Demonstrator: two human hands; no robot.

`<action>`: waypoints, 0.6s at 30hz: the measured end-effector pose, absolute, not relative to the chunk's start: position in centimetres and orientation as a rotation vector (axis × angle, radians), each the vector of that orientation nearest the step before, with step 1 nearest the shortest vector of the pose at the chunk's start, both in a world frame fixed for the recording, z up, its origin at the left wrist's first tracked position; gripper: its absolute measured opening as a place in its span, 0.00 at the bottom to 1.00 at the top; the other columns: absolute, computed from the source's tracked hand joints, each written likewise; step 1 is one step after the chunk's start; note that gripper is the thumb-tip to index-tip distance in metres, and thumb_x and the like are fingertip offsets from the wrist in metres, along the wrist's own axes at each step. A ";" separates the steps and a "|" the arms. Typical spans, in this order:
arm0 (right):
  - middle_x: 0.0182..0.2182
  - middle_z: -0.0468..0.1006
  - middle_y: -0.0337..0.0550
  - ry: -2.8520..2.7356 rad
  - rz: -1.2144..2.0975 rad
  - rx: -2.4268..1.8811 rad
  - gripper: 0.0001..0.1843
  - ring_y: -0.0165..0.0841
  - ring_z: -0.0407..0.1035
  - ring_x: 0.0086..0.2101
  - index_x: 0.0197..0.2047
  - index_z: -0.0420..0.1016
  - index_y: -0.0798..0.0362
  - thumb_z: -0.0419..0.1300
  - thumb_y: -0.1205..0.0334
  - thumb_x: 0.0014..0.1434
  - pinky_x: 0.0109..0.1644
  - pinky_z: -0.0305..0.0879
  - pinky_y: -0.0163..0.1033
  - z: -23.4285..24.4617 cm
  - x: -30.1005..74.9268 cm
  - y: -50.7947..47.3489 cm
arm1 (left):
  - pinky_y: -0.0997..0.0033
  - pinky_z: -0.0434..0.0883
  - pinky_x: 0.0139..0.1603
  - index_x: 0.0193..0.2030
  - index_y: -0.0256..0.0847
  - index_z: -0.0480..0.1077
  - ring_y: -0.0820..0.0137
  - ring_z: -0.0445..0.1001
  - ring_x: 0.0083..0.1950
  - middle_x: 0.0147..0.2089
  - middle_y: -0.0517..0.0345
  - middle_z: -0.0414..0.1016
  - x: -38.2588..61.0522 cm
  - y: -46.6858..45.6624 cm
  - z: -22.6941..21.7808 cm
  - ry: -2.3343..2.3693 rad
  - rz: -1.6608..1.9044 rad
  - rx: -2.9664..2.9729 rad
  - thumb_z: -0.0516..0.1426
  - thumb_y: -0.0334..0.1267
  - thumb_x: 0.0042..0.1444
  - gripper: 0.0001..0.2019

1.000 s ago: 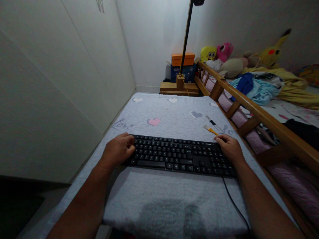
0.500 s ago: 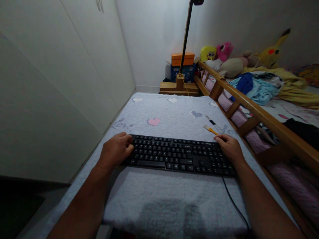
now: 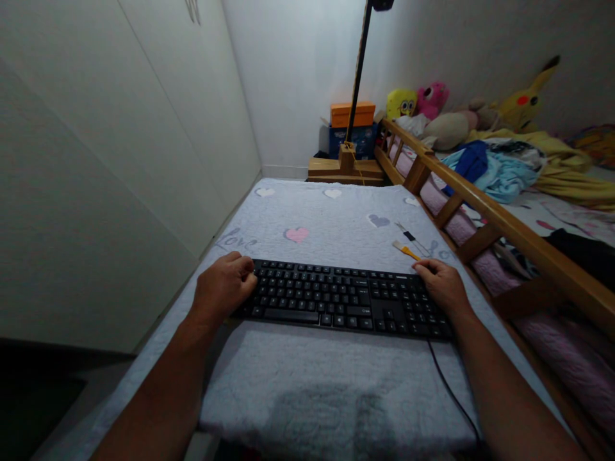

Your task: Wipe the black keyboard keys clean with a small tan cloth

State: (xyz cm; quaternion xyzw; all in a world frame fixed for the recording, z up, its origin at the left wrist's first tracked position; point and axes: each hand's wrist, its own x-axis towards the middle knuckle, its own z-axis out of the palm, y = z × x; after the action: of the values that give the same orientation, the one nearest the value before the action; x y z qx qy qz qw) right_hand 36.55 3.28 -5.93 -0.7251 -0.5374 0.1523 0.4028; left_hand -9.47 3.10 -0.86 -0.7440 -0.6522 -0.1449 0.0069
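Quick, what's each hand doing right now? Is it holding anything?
Left hand: closed, holding the left end of the long black rectangular keyboard.
Right hand: closed, fingers holding the keyboard's right end.

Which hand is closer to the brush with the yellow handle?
Right. The right hand is at the right end of the keyboard, close by the handle of the brush; whether they touch is unclear. The left hand is at the other end, farther away.
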 end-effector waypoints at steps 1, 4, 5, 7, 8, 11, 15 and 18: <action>0.30 0.82 0.45 -1.360 0.383 -1.830 0.17 0.42 0.73 0.36 0.29 0.80 0.52 0.59 0.48 0.47 0.45 0.66 0.44 -5.9 36.5 3.3 | 0.71 0.63 0.34 0.32 0.42 0.71 0.68 0.71 0.37 0.36 0.57 0.72 -9.3 3.0 -0.9 -1.986 -0.548 -2.405 0.52 0.37 0.56 0.07; 0.30 0.82 0.45 -1.359 0.378 -1.832 0.17 0.42 0.73 0.35 0.29 0.80 0.52 0.59 0.48 0.47 0.45 0.66 0.44 -5.9 36.4 3.3 | 0.71 0.67 0.39 0.33 0.41 0.72 0.69 0.72 0.38 0.36 0.56 0.73 -8.2 2.7 -1.2 -1.742 -0.751 -2.729 0.52 0.34 0.56 0.08; 0.30 0.82 0.45 -1.358 0.377 -1.833 0.17 0.42 0.73 0.35 0.29 0.80 0.52 0.59 0.48 0.47 0.45 0.66 0.44 -5.9 36.4 3.3 | 0.71 0.67 0.40 0.34 0.41 0.72 0.69 0.72 0.38 0.36 0.56 0.73 -7.8 2.6 -1.3 -1.672 -0.773 -2.814 0.52 0.33 0.56 0.08; 0.30 0.82 0.45 -1.357 0.376 -1.834 0.17 0.41 0.73 0.35 0.28 0.80 0.52 0.59 0.47 0.47 0.45 0.66 0.44 -5.8 36.4 3.2 | 0.71 0.68 0.39 0.34 0.41 0.72 0.69 0.72 0.38 0.37 0.55 0.73 -7.0 2.5 -1.6 -1.588 -0.758 -2.912 0.52 0.31 0.56 0.08; 0.30 0.82 0.45 -1.357 0.375 -1.834 0.17 0.41 0.73 0.35 0.29 0.80 0.52 0.59 0.47 0.48 0.45 0.66 0.44 -5.8 36.4 3.2 | 0.71 0.67 0.39 0.34 0.41 0.72 0.69 0.72 0.38 0.37 0.55 0.73 -6.8 2.5 -1.7 -1.572 -0.735 -2.929 0.52 0.31 0.56 0.08; 0.30 0.82 0.45 -1.361 0.369 -1.832 0.17 0.41 0.73 0.34 0.29 0.80 0.52 0.59 0.47 0.48 0.45 0.65 0.43 -5.9 36.4 3.3 | 0.71 0.66 0.37 0.33 0.41 0.71 0.68 0.71 0.38 0.36 0.55 0.72 -6.6 2.5 -2.0 -1.579 -0.643 -2.909 0.52 0.30 0.55 0.07; 0.29 0.81 0.44 -1.359 0.369 -1.833 0.17 0.40 0.72 0.33 0.28 0.80 0.52 0.59 0.48 0.47 0.43 0.66 0.42 -5.8 36.3 3.2 | 0.71 0.65 0.36 0.31 0.42 0.70 0.68 0.70 0.37 0.35 0.55 0.71 -7.2 2.7 -1.8 -1.642 -0.532 -2.813 0.53 0.32 0.54 0.05; 0.28 0.81 0.44 -1.359 0.372 -1.833 0.16 0.40 0.72 0.33 0.27 0.79 0.52 0.59 0.48 0.47 0.41 0.66 0.42 -5.6 36.2 3.2 | 0.71 0.64 0.35 0.30 0.42 0.69 0.68 0.70 0.36 0.35 0.55 0.72 -7.6 2.8 -1.5 -1.706 -0.472 -2.743 0.53 0.33 0.54 0.05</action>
State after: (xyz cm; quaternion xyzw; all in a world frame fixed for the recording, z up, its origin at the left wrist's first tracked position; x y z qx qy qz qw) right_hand 36.22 3.17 -5.65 -0.7255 -0.5379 0.1474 0.4032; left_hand -7.62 2.78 -1.51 -0.8387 -0.5215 -0.1444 -0.0614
